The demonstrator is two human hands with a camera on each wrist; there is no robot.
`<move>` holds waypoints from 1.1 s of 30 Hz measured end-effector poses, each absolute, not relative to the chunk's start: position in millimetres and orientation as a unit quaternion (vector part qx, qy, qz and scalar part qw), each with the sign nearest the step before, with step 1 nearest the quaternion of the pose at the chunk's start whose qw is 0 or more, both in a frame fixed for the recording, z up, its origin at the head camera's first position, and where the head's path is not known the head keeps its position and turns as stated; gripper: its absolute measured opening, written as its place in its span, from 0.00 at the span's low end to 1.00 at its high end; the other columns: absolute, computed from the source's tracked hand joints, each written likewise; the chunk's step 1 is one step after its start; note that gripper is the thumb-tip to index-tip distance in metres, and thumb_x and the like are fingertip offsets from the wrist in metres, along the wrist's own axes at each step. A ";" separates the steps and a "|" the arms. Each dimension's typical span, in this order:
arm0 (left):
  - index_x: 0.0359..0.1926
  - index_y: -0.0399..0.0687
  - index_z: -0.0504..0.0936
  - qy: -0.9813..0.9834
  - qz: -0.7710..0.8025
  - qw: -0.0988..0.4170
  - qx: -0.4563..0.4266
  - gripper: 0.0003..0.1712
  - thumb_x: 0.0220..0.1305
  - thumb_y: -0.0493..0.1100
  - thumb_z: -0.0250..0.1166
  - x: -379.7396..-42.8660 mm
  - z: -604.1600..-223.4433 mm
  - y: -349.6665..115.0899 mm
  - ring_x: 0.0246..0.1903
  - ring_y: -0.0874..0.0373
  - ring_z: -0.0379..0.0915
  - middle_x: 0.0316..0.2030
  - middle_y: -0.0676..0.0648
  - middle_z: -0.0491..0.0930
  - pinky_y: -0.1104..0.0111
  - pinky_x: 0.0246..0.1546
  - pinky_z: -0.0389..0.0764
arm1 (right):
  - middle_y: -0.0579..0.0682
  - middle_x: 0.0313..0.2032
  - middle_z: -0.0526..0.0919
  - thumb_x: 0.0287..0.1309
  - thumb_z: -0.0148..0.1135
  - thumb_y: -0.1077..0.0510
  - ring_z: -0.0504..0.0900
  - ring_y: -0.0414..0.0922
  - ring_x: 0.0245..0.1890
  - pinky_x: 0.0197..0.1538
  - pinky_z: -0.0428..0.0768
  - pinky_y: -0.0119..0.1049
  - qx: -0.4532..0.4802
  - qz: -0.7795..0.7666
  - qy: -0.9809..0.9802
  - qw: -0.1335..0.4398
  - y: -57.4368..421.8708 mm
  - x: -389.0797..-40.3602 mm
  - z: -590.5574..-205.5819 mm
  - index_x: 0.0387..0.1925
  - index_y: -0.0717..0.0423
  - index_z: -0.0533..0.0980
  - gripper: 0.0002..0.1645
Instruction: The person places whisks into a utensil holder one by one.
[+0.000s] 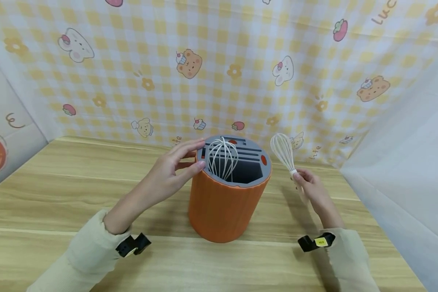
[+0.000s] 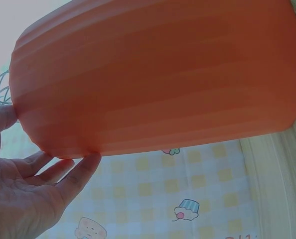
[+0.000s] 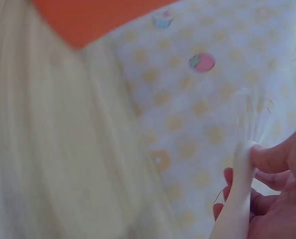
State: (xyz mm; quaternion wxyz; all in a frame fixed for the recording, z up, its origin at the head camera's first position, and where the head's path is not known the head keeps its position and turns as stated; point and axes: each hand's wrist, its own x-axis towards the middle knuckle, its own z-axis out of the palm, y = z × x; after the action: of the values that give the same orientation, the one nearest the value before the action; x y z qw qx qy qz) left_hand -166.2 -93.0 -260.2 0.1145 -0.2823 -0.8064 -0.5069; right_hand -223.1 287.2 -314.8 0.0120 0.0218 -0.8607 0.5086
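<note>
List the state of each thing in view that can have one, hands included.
Orange holder: upright on the table, open-topped.
Whisk in the holder: wire end up, handle hidden inside.
Held whisk: tilted, wire end up, apart from the holder.
Left hand: thumb and fingers around the holder's upper edge.
Right hand: gripping the second whisk's handle.
Patterned cloth: hanging behind the table.

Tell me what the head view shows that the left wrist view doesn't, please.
Only the head view: the right hand holding a whisk, and the slotted top of the orange container. Only the left wrist view: lower fingertips of the left hand touching the container's side. Both: the container, that hand, the inserted whisk's wires, patterned cloth, wooden table.
</note>
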 end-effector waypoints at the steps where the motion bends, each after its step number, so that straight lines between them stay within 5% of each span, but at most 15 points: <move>1: 0.65 0.44 0.66 -0.807 -0.506 0.115 -0.282 0.28 0.65 0.44 0.59 -166.0 -260.4 -93.1 0.57 0.50 0.68 0.64 0.47 0.65 0.54 0.55 0.75 | 0.30 0.32 0.74 0.69 0.45 0.55 0.71 0.27 0.35 0.39 0.72 0.23 0.021 0.532 -0.846 0.018 285.7 -221.9 -312.2 0.61 0.73 0.60 0.28; 9: 0.65 0.44 0.66 -0.806 -0.506 0.115 -0.283 0.28 0.65 0.44 0.59 -166.3 -260.9 -93.1 0.57 0.50 0.69 0.64 0.47 0.65 0.55 0.55 0.75 | 0.34 0.33 0.79 0.64 0.53 0.56 0.75 0.31 0.37 0.40 0.74 0.23 0.045 0.704 -0.706 0.060 271.4 -210.7 -291.8 0.41 0.44 0.73 0.05; 23: 0.64 0.43 0.66 -0.804 -0.511 0.110 -0.285 0.27 0.65 0.42 0.58 -167.1 -261.1 -93.3 0.57 0.49 0.69 0.64 0.45 0.65 0.54 0.55 0.75 | 0.57 0.38 0.81 0.63 0.48 0.69 0.82 0.47 0.40 0.39 0.80 0.32 0.200 0.846 -0.472 0.150 239.9 -168.7 -246.1 0.41 0.67 0.70 0.07; 33: 0.64 0.44 0.66 -0.805 -0.508 0.112 -0.286 0.28 0.65 0.43 0.58 -167.3 -260.9 -93.4 0.57 0.50 0.69 0.64 0.46 0.65 0.55 0.55 0.75 | 0.63 0.42 0.79 0.63 0.40 0.76 0.80 0.55 0.45 0.44 0.81 0.41 0.273 0.875 -0.374 0.139 222.8 -138.9 -229.0 0.57 0.74 0.63 0.20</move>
State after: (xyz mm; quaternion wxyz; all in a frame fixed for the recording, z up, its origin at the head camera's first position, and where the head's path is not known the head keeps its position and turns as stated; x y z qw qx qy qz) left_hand -167.3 -93.4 -260.9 0.1123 -0.2857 -0.8050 -0.5078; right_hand -138.9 222.8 -229.0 0.1388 0.2730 -0.3741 0.8754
